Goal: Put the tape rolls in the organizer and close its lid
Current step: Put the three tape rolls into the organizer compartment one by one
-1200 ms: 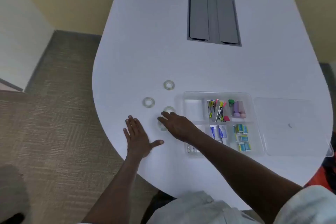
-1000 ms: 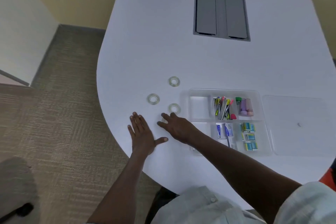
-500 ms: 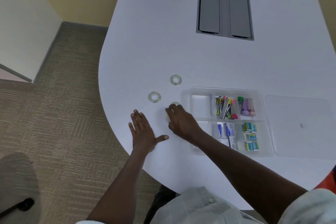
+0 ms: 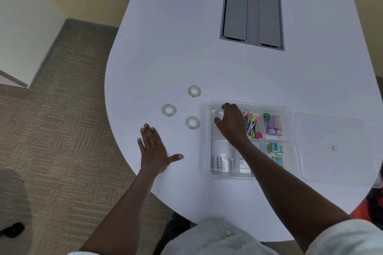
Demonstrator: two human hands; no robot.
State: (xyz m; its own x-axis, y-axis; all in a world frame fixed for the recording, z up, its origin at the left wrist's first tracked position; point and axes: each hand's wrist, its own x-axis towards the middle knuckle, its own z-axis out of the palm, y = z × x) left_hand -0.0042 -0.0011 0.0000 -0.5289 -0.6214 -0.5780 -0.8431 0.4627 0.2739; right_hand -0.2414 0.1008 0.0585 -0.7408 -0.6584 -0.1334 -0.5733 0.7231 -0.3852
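Three clear tape rolls lie flat on the white table left of the organizer: one at the back (image 4: pixel 194 91), one to the left (image 4: pixel 169 110), one nearest the organizer (image 4: pixel 192 122). A fourth tape roll (image 4: pixel 219 114) is pinched in my right hand (image 4: pixel 231 124), which hovers over the organizer's back-left compartment. The clear plastic organizer (image 4: pixel 211 172) stands open, holding pens, batteries and small boxes. Its clear lid (image 4: pixel 331 149) lies flat to the right of it. My left hand (image 4: pixel 153 149) rests palm down on the table, fingers spread.
A grey cable hatch (image 4: pixel 251 15) is set into the table further back. The table's curved edge (image 4: pixel 107 109) runs close to the left of my left hand, with carpet below. Something orange (image 4: pixel 373 205) shows at the right edge.
My right hand picked up a tape roll from the table near the organizer's left side and carried it right, over the back-left compartment. My left hand stayed put.
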